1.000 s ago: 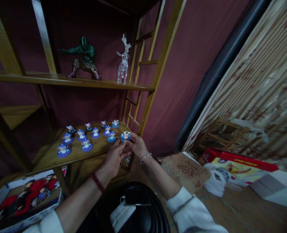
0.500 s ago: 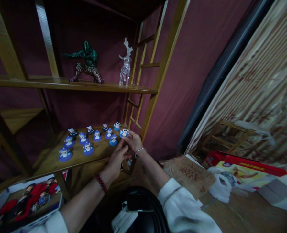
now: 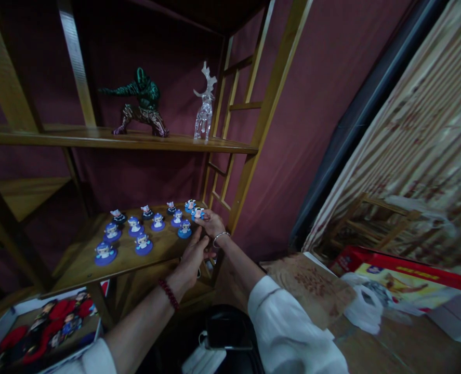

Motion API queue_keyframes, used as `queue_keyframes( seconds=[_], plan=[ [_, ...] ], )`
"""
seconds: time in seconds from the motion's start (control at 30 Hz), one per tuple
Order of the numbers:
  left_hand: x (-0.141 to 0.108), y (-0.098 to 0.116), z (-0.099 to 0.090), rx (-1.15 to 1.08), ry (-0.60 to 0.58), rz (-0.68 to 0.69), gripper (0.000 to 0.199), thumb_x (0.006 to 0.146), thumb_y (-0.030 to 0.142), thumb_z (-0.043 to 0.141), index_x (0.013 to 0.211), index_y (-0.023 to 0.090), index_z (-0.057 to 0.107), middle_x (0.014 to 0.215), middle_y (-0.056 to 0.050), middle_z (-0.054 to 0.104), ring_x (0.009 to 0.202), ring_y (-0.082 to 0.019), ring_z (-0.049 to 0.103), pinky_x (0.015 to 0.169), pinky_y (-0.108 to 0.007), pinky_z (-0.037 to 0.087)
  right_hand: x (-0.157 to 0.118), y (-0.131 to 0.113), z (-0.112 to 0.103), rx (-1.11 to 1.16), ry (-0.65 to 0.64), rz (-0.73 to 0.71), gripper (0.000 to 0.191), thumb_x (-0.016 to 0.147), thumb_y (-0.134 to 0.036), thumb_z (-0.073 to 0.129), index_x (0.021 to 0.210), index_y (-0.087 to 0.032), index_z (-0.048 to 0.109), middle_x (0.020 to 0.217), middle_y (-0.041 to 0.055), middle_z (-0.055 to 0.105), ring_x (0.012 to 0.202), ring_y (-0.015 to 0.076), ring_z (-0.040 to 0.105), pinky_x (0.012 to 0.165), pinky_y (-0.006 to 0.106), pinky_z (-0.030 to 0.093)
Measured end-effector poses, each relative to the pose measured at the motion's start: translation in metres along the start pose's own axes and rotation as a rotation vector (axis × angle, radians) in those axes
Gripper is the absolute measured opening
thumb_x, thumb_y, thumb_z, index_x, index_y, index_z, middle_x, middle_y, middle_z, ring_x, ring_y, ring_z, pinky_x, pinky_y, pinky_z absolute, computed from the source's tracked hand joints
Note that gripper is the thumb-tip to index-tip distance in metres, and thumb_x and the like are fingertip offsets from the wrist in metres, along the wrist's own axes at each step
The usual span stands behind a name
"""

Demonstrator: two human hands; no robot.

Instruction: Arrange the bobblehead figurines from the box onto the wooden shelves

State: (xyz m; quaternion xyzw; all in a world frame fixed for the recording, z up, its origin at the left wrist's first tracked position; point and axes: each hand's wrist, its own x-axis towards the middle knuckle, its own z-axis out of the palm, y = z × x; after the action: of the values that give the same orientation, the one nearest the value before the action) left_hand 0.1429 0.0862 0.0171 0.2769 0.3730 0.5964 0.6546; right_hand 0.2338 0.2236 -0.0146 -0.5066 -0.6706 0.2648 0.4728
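Observation:
My right hand (image 3: 211, 224), with a silver bracelet at the wrist, pinches a small blue-based figurine (image 3: 198, 213) at the right end of the lower shelf (image 3: 82, 267). Just behind it stands a similar figurine (image 3: 190, 205). My left hand (image 3: 192, 258), with a red bead bracelet, is at the shelf's front edge below my right hand; its fingers are partly bent and whatever they hold, if anything, is hidden. Several purple-based figurines (image 3: 143, 243) stand in loose rows to the left, with dark-based ones (image 3: 146, 211) at the back. The nearest is a blue-based figurine (image 3: 184, 229).
On the upper shelf (image 3: 183, 144) stand a green crouching figure (image 3: 146, 98) and a clear deer (image 3: 204, 114). A box of red and black dolls (image 3: 49, 324) lies lower left. A phone (image 3: 229, 333) rests below my arms. Bags and a red box (image 3: 409, 267) are at right.
The figurine in my right hand has moved slightly back and left, closer to the one behind it. My left hand stays low beside it. The view has shifted a little.

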Motion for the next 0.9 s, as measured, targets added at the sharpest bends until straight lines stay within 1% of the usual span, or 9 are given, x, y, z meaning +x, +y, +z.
queue_keyframes(
  seconds=[0.17,0.27,0.4,0.53,0.63,0.73,0.9],
  plan=[
    [0.004,-0.001,-0.004,0.004,0.009,-0.029,0.045,0.076,0.014,0.059,0.120,0.021,0.054,0.125,-0.010,0.054,0.086,-0.017,0.063,0.054,-0.019,0.050,0.005,-0.002,0.002,-0.067,-0.032,-0.034,0.030,0.060,-0.036,0.073,0.087,-0.024,0.064,0.080,-0.0014,0.068,0.077,0.0150,0.062,0.073,0.027,0.049],
    [0.004,0.000,-0.004,0.053,0.001,-0.012,0.049,0.077,0.017,0.059,0.125,0.022,0.049,0.131,-0.010,0.048,0.093,-0.018,0.061,0.054,-0.019,0.051,0.009,0.000,0.006,-0.092,-0.044,-0.046,0.028,0.061,-0.037,0.071,0.084,-0.024,0.064,0.077,-0.0025,0.068,0.073,0.0137,0.061,0.070,0.025,0.048],
    [0.003,0.000,-0.001,0.223,-0.014,0.034,0.053,0.082,0.024,0.052,0.133,0.021,0.039,0.138,-0.010,0.040,0.101,-0.020,0.058,0.057,-0.021,0.052,0.012,0.002,0.008,-0.128,-0.066,-0.056,0.026,0.064,-0.037,0.068,0.084,-0.022,0.063,0.074,-0.0041,0.067,0.069,0.0120,0.061,0.064,0.022,0.047],
    [0.004,0.000,0.001,0.298,-0.023,0.028,0.055,0.084,0.027,0.049,0.136,0.021,0.034,0.139,-0.011,0.039,0.107,-0.021,0.054,0.060,-0.021,0.053,0.008,-0.008,0.004,-0.158,-0.091,-0.054,0.024,0.065,-0.033,0.068,0.085,-0.022,0.064,0.076,-0.0036,0.068,0.071,0.0124,0.062,0.064,0.021,0.046],
    [0.008,-0.001,0.001,0.311,-0.029,0.016,0.055,0.084,0.027,0.048,0.137,0.019,0.033,0.135,-0.012,0.043,0.106,-0.020,0.055,0.060,-0.021,0.052,0.004,-0.017,0.001,-0.166,-0.109,-0.033,0.023,0.064,-0.030,0.069,0.085,-0.022,0.065,0.079,-0.0034,0.068,0.076,0.0131,0.062,0.069,0.022,0.047],
    [0.010,-0.001,0.000,0.307,-0.032,0.016,0.056,0.083,0.027,0.049,0.137,0.021,0.033,0.133,-0.012,0.045,0.104,-0.020,0.056,0.058,-0.021,0.052,0.003,-0.021,0.000,-0.167,-0.121,-0.014,0.023,0.065,-0.029,0.069,0.087,-0.023,0.065,0.080,-0.0032,0.069,0.078,0.0126,0.062,0.072,0.022,0.046],
    [0.011,0.000,0.000,0.286,-0.020,-0.003,0.057,0.082,0.026,0.052,0.136,0.020,0.034,0.134,-0.013,0.045,0.099,-0.019,0.059,0.059,-0.021,0.053,0.003,-0.021,-0.002,-0.292,-0.101,-0.039,0.021,0.066,-0.032,0.068,0.083,-0.022,0.065,0.075,-0.0031,0.067,0.069,0.0117,0.059,0.065,0.021,0.044]
  ],
)
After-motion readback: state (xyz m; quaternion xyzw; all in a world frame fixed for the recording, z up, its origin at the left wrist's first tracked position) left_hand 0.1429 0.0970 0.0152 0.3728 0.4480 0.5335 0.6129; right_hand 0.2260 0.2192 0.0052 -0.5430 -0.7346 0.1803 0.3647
